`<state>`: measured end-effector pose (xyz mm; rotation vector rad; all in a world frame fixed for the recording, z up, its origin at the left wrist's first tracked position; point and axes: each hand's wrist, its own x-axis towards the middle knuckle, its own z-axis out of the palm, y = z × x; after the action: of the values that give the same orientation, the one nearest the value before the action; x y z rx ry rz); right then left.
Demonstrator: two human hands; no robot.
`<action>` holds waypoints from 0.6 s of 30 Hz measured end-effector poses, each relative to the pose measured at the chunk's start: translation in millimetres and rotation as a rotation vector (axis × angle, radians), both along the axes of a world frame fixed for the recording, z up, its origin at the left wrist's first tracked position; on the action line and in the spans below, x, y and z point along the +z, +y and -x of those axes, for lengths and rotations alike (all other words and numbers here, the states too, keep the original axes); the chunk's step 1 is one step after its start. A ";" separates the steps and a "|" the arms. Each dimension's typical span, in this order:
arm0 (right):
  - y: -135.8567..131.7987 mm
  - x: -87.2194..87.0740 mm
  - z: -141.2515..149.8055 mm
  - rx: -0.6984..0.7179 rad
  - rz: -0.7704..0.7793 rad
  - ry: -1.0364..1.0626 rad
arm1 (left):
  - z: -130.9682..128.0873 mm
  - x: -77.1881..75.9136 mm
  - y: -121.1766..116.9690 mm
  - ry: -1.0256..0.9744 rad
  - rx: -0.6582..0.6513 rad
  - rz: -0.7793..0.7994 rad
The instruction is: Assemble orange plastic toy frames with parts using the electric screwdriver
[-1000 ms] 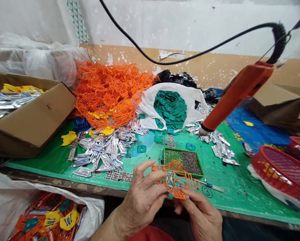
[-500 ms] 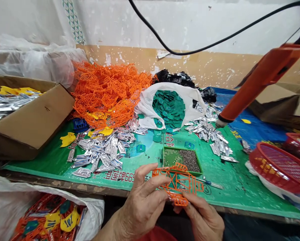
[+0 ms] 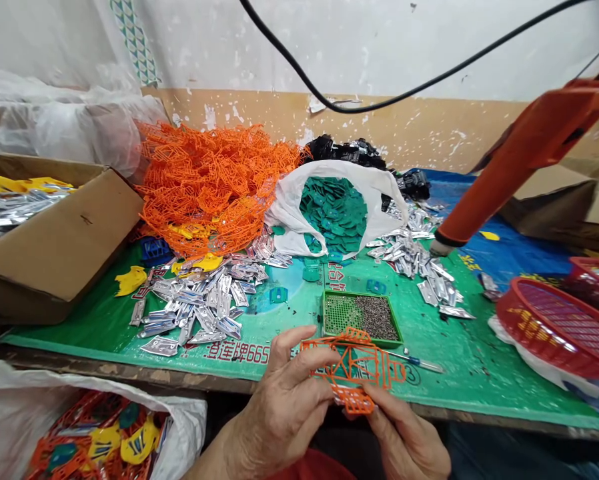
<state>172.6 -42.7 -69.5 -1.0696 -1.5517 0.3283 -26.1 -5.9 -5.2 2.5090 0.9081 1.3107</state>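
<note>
- The left hand (image 3: 284,393) and right hand (image 3: 404,433) both grip an orange lattice piece (image 3: 352,370), fingers curled round its edges, neither hand let go.
- That piece has just turned a little between the fingers and now sits flatter.
- It's held up over the near edge of a green mat (image 3: 459,360), just in front of a small green tray (image 3: 362,317) of dark beads.
- A small screwdriver (image 3: 419,363) lies just right of the piece.
- An orange hanging tool (image 3: 524,150) dangles on its cord, tip near a scatter of silver foil pieces (image 3: 409,257).
- Behind, a big heap of orange lattice (image 3: 209,187) sits beside a white bag (image 3: 292,220) of green tags (image 3: 334,213).
</note>
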 end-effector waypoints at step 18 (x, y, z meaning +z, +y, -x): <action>-1.5 -3.3 2.6 -0.115 -0.189 -0.377 | -6.6 0.9 -5.9 0.028 0.289 -0.068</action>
<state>170.0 -44.1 -72.9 -1.1073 -1.8022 -0.1058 -19.5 -11.9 -4.3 2.5234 1.2931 1.4106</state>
